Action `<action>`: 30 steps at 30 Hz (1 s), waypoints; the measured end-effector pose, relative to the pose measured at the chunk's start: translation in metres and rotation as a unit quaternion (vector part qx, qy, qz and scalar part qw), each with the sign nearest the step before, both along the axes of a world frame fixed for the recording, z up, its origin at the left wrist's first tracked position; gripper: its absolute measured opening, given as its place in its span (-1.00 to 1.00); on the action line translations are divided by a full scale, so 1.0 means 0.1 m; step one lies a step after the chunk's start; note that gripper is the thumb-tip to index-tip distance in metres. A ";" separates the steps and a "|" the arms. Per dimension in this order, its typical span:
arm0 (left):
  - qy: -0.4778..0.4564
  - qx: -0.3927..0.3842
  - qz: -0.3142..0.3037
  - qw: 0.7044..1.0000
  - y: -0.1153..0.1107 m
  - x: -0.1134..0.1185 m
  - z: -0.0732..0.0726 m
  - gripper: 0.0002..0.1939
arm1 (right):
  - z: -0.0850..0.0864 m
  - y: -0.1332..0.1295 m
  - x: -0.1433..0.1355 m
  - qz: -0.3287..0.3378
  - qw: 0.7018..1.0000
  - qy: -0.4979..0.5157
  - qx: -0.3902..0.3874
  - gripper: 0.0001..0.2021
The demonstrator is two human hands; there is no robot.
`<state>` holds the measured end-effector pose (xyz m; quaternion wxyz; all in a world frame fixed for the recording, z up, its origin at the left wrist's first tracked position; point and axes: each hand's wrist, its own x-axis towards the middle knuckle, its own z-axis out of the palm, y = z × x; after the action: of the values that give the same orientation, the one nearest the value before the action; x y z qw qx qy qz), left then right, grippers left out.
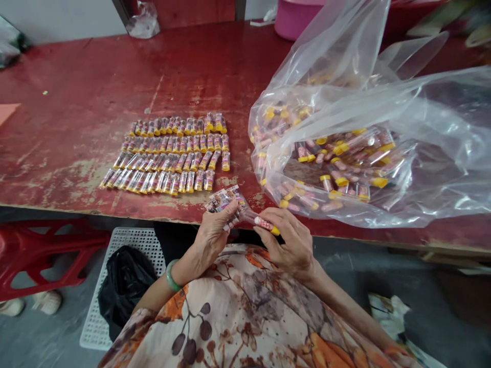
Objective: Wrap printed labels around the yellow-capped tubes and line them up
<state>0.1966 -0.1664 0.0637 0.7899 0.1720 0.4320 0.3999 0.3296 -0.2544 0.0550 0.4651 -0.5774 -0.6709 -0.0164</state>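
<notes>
Red table point(76, 87): paint worn through in patches toward the near edge; wrapped rows and clear bag carried on it.
Left hand point(213, 230): printed sachets point(233, 195) gripped in a fanned bunch at the near table edge; thumb pressed on top, fingers closed beneath.
Right hand point(287, 240): yellow-capped tube point(264, 224) pinched between thumb and fingers, close to the cap.
Tube position: held between both hands, in front of the torso, tilted, capped end toward the right hand; clear film seen by its other end, insertion depth cannot be told.
Wrapped rows point(169, 158): four laid out left of the clear bag, beyond the left hand; pieces set side by side, yellow ends turned toward the near edge.
Clear bag point(441, 122): spread across the right side; loose tubes point(339, 179) heaped inside, pointed every which way.
Pink tub point(294, 20): placed at the far side, partly hidden by the clear bag.
Green bangle point(172, 276): worn on the left wrist.
</notes>
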 end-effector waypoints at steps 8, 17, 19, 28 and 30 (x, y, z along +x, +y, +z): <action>0.006 -0.001 0.002 1.000 -0.05 -0.04 -0.07 -0.68 | -0.07 -0.04 -0.14 -0.052 0.997 -0.029 0.040 -0.64; 0.015 0.047 -0.010 0.999 -0.09 -0.09 -0.15 -0.67 | -0.14 -0.04 -0.14 -0.035 0.976 -0.209 0.039 -0.76; 0.010 0.054 -0.030 0.998 -0.09 -0.11 -0.17 -0.68 | -0.14 -0.05 -0.13 -0.035 0.967 -0.247 0.049 -0.78; -0.005 0.087 -0.099 0.991 -0.07 -0.13 -0.16 -0.70 | -0.18 0.09 -0.18 -0.005 1.000 -0.029 0.000 -0.61; -0.011 0.077 -0.101 0.992 -0.06 -0.15 -0.14 -0.71 | -0.12 0.12 -0.13 0.061 0.997 0.010 -0.046 -0.55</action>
<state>0.1819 -0.1723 0.0496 0.8156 0.2706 0.3716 0.3515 0.3161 -0.2425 0.0430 0.4450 -0.5565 -0.7000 0.0487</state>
